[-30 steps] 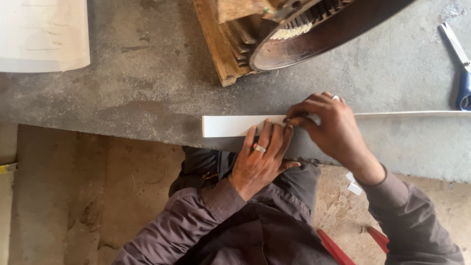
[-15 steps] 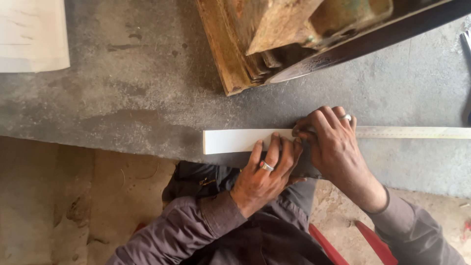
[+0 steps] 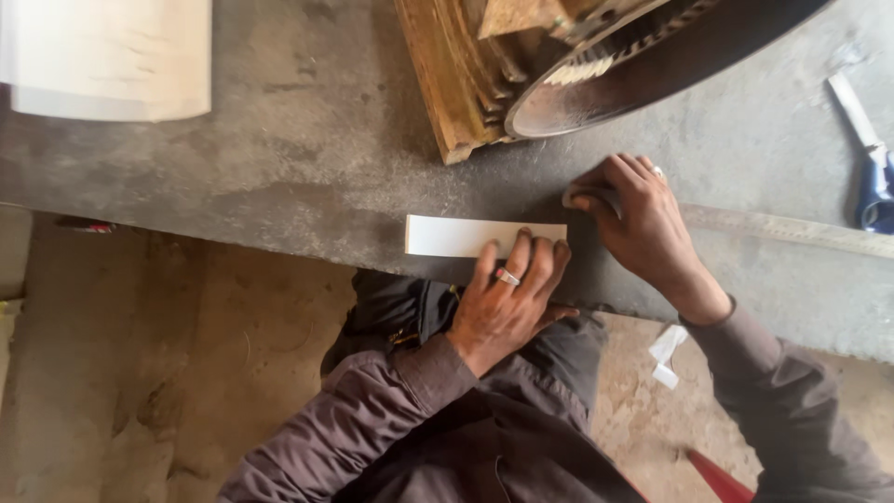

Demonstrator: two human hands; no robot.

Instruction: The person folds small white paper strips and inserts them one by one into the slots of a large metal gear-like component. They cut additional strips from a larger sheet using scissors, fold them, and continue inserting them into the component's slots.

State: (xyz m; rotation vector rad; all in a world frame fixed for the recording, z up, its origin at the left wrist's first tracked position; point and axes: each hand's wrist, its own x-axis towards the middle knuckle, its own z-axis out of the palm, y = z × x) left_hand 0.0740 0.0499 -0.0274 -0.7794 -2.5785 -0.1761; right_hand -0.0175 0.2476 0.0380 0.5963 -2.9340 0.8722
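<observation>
While a white strip (image 3: 466, 236) lies flat near the near edge of the grey table (image 3: 279, 177), it is pinned at its right end by the left hand (image 3: 507, 303), whose fingers (image 3: 520, 253) are spread and pressed flat on it rather than curled round it. The strip is seen to be a plain, narrow rectangle with a clean square left end; no marks can be made out on it. A ring is worn on one finger of the left hand. Just to the right, a small dark tool (image 3: 591, 197) is gripped by the right hand (image 3: 643, 224), with the fingers bent round it; what kind of tool it is cannot be told. A long pale ruler (image 3: 792, 228) is laid along the table to the right of that hand, running off toward the right edge. Farther off, a wooden block (image 3: 447, 74) and a dark round toothed disc (image 3: 643, 65) are set at the far side of the table. At the far right, a blue-handled tool (image 3: 871, 168) is seen lying on the table. At the far left, a stack of white sheets (image 3: 107, 56) is placed. Small white scraps (image 3: 666, 354) are seen on the earthen floor below, beside the person's dark sleeve.
</observation>
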